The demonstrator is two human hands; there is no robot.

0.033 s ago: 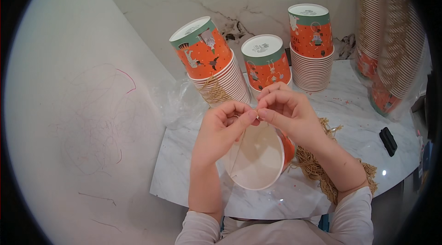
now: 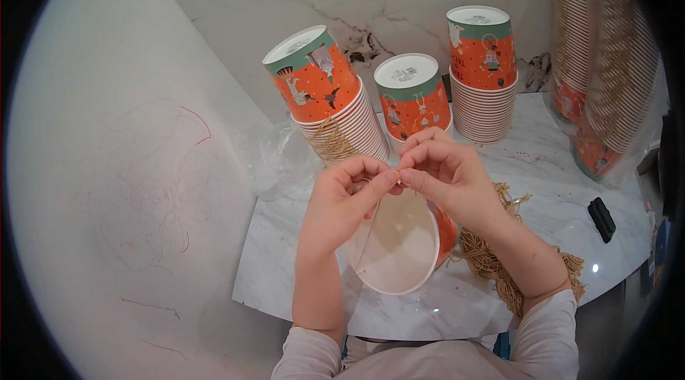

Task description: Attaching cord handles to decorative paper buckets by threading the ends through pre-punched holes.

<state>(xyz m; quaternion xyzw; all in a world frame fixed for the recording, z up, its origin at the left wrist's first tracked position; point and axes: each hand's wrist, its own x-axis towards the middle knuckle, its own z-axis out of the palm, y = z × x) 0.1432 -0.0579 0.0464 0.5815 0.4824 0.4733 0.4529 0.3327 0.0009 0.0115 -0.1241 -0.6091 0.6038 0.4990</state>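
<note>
My left hand (image 2: 347, 201) and my right hand (image 2: 453, 181) meet at the fingertips above a white-lined paper bucket (image 2: 403, 255). Both pinch a thin tan string (image 2: 366, 248), its ends hidden between the fingers. From there the string runs down across the bucket's mouth to its near left wall. The bucket lies tipped on the table with its opening toward me, its orange outside showing at the right. Beside my right forearm, a heap of tan strings (image 2: 485, 259) spreads over the tabletop, partly covered by the arm.
Upside-down stacks of orange and green paper buckets stand behind: a leaning left stack (image 2: 321, 87) with strings draped on it, a short middle stack (image 2: 414, 98), a right stack (image 2: 483, 66). Bagged buckets (image 2: 621, 66) stand far right, near a black object (image 2: 601, 219). Clear plastic (image 2: 282, 159) lies left.
</note>
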